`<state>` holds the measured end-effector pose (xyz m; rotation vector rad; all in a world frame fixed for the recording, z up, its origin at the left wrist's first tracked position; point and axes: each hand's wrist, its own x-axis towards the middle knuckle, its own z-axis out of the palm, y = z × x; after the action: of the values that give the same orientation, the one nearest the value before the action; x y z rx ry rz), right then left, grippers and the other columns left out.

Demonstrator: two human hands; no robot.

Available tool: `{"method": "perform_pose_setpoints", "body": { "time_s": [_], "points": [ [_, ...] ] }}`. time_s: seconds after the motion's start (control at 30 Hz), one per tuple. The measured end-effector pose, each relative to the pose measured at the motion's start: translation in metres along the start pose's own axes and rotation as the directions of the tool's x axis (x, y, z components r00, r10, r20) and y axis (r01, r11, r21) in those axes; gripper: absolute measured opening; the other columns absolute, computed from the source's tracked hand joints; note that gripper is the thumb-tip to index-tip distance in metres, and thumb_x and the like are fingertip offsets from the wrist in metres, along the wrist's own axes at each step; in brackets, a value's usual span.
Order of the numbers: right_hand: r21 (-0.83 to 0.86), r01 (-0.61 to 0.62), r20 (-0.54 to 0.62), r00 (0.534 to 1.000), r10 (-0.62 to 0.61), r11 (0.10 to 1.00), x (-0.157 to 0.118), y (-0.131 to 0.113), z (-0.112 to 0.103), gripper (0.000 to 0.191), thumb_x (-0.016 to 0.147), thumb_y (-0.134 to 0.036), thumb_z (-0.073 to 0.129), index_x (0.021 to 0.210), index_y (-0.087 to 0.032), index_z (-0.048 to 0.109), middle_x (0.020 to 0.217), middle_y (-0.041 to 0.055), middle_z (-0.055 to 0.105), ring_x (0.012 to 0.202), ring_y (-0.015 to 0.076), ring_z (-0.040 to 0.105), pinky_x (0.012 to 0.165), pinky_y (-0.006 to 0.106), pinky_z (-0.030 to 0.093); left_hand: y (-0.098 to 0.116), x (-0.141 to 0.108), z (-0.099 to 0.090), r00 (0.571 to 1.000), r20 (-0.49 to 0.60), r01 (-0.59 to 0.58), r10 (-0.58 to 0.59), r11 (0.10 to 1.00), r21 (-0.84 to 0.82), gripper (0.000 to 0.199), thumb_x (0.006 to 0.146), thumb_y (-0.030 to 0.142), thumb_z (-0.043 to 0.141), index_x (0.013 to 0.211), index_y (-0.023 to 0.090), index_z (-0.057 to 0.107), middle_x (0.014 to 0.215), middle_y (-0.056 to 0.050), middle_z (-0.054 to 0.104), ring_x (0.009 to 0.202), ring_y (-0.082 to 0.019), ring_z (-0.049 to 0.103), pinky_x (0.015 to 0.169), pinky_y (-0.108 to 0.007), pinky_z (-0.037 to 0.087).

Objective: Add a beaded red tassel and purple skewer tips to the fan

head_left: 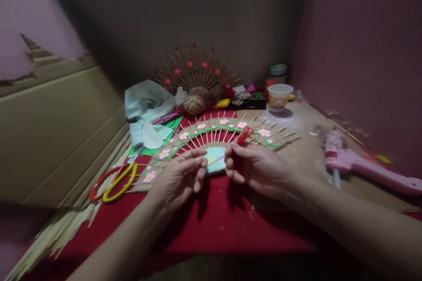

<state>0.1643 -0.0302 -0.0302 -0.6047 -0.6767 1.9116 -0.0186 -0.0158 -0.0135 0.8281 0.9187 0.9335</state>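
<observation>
Nearest us, below the fingers, lies the red cloth (214, 228). Above it, our left hand (183, 173) brings thumb and forefinger together on one end of a thin strand (216, 161), the other fingers loosely curled; our right hand (260, 169) pinches its other end and the red cord bundle (244, 136), which rises above those fingertips. We judge the step in hand to be drawing the strand straight; the next move calls for light, even tension. Just beyond the fingers spreads the flower-trimmed woven stick fan (211, 124), with scissors (132, 182) left of the left fingers and a pink glue gun (343, 160) well right of the right ones. Farther past them sit a twine ball (194, 104), a paper cup (278, 100) and a second fan (198, 69).
</observation>
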Motion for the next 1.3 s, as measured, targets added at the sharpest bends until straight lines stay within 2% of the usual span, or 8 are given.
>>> {"method": "perform_pose_setpoints", "body": {
  "time_s": [0.2, 0.43, 0.83, 1.0, 1.1, 1.13, 1.2, 1.3],
  "points": [
    [0.051, 0.099, -0.095, 0.991, -0.094, 0.994, -0.002, 0.003, 0.002, 0.017, 0.082, -0.024, 0.060, 0.069, -0.013, 0.060, 0.063, 0.0031, 0.061, 0.060, 0.0133, 0.058, 0.067, 0.031, 0.046, -0.018, -0.011, 0.008, 0.982, 0.188, -0.037, 0.006, 0.986, 0.160, 0.023, 0.079, 0.016, 0.062, 0.100, 0.011, 0.061, 0.072, -0.003, 0.059, 0.054, -0.009, 0.056, 0.042, -0.018, 0.047],
    [-0.031, 0.075, -0.069, 0.995, -0.077, 0.997, -0.007, 0.003, 0.002, 0.016, 0.080, -0.026, 0.060, 0.072, -0.012, 0.062, 0.056, 0.0024, 0.060, 0.057, 0.0128, 0.056, 0.070, 0.030, 0.043, -0.024, -0.010, 0.011, 0.989, 0.140, 0.027, -0.057, 0.977, 0.212, 0.021, 0.081, 0.025, 0.061, 0.098, 0.013, 0.057, 0.065, 0.000, 0.057, 0.045, -0.008, 0.053, 0.038, -0.017, 0.044],
    [-0.001, 0.104, -0.037, 0.994, -0.104, 0.995, -0.006, 0.009, 0.002, 0.016, 0.083, -0.024, 0.058, 0.075, -0.012, 0.064, 0.056, 0.0022, 0.057, 0.063, 0.0132, 0.055, 0.067, 0.028, 0.044, -0.024, -0.012, 0.020, 0.988, 0.090, 0.057, -0.127, 0.833, 0.550, 0.014, 0.078, 0.025, 0.058, 0.069, 0.015, 0.054, 0.050, 0.003, 0.054, 0.031, -0.005, 0.044, 0.029, -0.014, 0.031],
    [0.065, 0.030, -0.152, 0.988, -0.020, 0.997, -0.006, 0.007, 0.005, 0.012, 0.077, -0.023, 0.066, 0.073, -0.012, 0.063, 0.050, -0.0059, 0.036, 0.045, 0.0056, 0.033, 0.045, 0.020, 0.035, -0.029, -0.021, 0.016, 0.976, 0.128, 0.054, -0.177, 0.765, 0.642, 0.008, 0.076, 0.019, 0.052, 0.077, 0.016, 0.060, 0.050, 0.002, 0.053, 0.035, -0.009, 0.048, 0.032, -0.017, 0.032],
    [0.020, -0.064, -0.157, 0.985, 0.066, 0.998, -0.007, 0.008, 0.005, 0.015, 0.074, -0.025, 0.069, 0.071, -0.012, 0.063, 0.049, -0.0068, 0.031, 0.043, 0.0048, 0.025, 0.040, 0.019, 0.029, -0.010, -0.029, -0.005, 0.981, 0.098, -0.184, 0.168, 0.638, 0.747, 0.012, 0.075, 0.020, 0.058, 0.083, 0.019, 0.067, 0.063, -0.002, 0.061, 0.052, -0.013, 0.055, 0.049, -0.023, 0.042],
    [-0.010, -0.092, -0.154, 0.984, 0.089, 0.996, -0.007, 0.009, 0.005, 0.016, 0.073, -0.026, 0.070, 0.071, -0.012, 0.063, 0.048, -0.0066, 0.031, 0.043, 0.0048, 0.025, 0.040, 0.019, 0.028, 0.002, -0.032, -0.017, 0.928, 0.067, -0.269, 0.366, 0.537, 0.800, 0.012, 0.074, 0.020, 0.061, 0.083, 0.021, 0.068, 0.073, -0.003, 0.064, 0.062, -0.015, 0.057, 0.058, -0.024, 0.043],
    [-0.072, -0.139, -0.146, 0.981, 0.127, 0.988, -0.009, 0.012, 0.004, 0.018, 0.072, -0.027, 0.071, 0.070, -0.012, 0.062, 0.048, -0.0068, 0.031, 0.043, 0.0045, 0.024, 0.039, 0.019, 0.026, 0.031, -0.038, -0.045, 0.776, -0.130, -0.214, 0.617, 0.452, 0.866, 0.015, 0.067, 0.015, 0.068, 0.080, 0.023, 0.070, 0.080, -0.003, 0.065, 0.076, -0.017, 0.056, 0.069, -0.023, 0.041],
    [-0.136, -0.153, -0.126, 0.983, 0.137, 0.979, -0.011, 0.014, 0.003, 0.019, 0.072, -0.029, 0.070, 0.070, -0.013, 0.061, 0.047, -0.0078, 0.029, 0.042, 0.0041, 0.022, 0.039, 0.019, 0.024, 0.069, -0.047, -0.088, 0.693, -0.315, -0.119, 0.648, 0.534, 0.837, 0.021, 0.056, 0.005, 0.073, 0.068, 0.021, 0.067, 0.069, 0.000, 0.057, 0.073, -0.015, 0.049, 0.063, -0.018, 0.033]
  ]
}}
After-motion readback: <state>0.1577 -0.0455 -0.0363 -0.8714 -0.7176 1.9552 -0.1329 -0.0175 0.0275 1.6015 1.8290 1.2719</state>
